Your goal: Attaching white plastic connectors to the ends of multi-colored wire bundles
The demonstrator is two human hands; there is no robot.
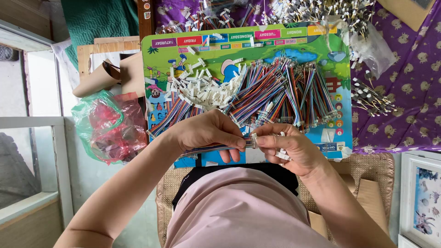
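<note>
Fingers of the left hand are clamped on a multicoloured ribbon cable, its metal-tipped end meeting the right hand, whose fingertips pinch a small white connector. Both hover at the near edge of the colourful board, below its cable pile and loose white connectors.

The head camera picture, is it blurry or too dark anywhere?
Head view: bright, even daylight, no harsh glare; the left hand, right hand and their rainbow wire bundle look sharp; edges bend slightly from the wide lens; the glass pane looks hazy.
</note>
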